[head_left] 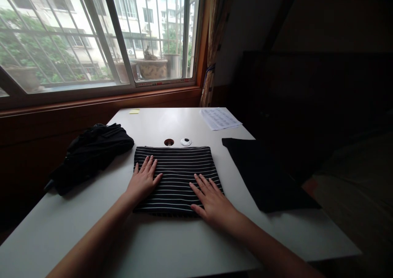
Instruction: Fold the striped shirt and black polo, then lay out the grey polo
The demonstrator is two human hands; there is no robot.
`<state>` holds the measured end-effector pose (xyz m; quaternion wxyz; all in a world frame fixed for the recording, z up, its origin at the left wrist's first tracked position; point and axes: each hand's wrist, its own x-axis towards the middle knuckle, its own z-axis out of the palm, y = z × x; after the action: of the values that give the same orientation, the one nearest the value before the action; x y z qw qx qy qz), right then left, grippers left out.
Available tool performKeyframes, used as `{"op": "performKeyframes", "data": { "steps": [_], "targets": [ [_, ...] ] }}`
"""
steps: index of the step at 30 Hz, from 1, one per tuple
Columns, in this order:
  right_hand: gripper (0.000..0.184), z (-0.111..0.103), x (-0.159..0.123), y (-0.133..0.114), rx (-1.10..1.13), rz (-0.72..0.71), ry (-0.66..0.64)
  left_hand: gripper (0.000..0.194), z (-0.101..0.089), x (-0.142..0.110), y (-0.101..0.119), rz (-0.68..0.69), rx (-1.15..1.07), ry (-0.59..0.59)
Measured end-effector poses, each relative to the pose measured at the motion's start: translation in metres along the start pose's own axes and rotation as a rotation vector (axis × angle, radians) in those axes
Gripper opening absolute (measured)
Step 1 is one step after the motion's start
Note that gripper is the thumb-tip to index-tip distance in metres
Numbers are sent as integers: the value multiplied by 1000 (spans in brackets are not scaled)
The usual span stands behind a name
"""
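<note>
A black garment with thin white stripes (176, 167) lies folded into a flat rectangle on the white table, its stripes running left to right. My left hand (144, 177) rests on its left part, palm down with fingers spread. On the lower right part lies my right hand (211, 200), also flat with the fingers apart. Neither hand grips the cloth. To the right is a flat, dark folded cloth (264, 175), apart from the striped one. A rumpled heap of black clothing (95, 153) sits at the left edge of the table.
The white table (82, 229) stands below a barred window (147, 32). Behind the striped garment are a round cable hole (168, 142) and a white round cap (186, 141). Printed sheets (219, 118) lie at the back right, a yellow note (134, 111) at the back left.
</note>
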<state>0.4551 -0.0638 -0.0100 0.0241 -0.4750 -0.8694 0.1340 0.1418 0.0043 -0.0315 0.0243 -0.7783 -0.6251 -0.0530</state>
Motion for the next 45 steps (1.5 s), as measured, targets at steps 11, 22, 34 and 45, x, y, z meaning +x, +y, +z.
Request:
{"op": "performKeyframes", "data": {
  "steps": [11,22,34,45],
  "targets": [
    [71,-27,75,6,-48,-6,167,65,-12,48,28,78,94,104],
    [72,-8,138,54,-92,140,232,68,14,79,-13,-95,-11,65],
    [71,-7,108,112,-70,382,261,63,16,76,-71,-229,-33,4],
    [65,0,106,118,-24,418,344,62,21,76,-74,-255,-66,64]
  ]
}}
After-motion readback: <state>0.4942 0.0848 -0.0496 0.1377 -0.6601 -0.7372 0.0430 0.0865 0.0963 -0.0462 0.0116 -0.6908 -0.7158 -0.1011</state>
